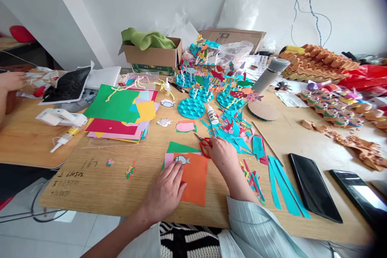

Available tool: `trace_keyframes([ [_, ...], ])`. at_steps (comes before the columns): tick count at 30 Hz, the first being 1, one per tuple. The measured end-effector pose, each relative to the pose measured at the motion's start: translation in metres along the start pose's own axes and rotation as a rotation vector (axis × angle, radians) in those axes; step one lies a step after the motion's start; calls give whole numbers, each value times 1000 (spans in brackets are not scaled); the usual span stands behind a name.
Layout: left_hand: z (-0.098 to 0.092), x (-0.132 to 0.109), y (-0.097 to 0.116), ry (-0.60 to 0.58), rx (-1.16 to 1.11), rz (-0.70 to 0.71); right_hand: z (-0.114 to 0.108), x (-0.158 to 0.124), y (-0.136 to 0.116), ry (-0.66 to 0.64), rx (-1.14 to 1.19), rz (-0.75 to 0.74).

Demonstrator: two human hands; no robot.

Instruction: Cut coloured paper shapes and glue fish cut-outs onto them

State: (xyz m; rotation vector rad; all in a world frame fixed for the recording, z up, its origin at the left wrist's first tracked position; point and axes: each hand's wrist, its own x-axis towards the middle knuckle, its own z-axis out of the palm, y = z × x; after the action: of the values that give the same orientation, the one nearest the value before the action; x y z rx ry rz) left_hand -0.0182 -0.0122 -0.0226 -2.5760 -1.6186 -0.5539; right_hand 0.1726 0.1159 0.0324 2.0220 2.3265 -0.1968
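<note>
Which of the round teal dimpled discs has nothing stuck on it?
The front disc, closest to the person, is bare; the other three discs behind it carry twisted paper strips.

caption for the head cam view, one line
Left hand holds a paper fish on orange card; right hand holds red-handled scissors.

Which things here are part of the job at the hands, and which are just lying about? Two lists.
At the hands: left hand flat on orange paper, beside a paper fish cutout; right hand on red-handled scissors; pink paper; green paper.

Lying about: white glue bottle; teal paper strips; black phone; cardboard box.
</note>
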Motion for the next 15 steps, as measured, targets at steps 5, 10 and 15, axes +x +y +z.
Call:
trace_keyframes([
  [5, -1, 0, 0, -21, 12, -4, 1, 0, 0, 21, -6, -37],
  [10, -4, 2, 1, -10, 22, 13, 2, 0, 0, 24, -16, -43],
  [15, -5, 3, 1, -6, 1, 11, 4, 0, 1, 50, -4, -51],
])
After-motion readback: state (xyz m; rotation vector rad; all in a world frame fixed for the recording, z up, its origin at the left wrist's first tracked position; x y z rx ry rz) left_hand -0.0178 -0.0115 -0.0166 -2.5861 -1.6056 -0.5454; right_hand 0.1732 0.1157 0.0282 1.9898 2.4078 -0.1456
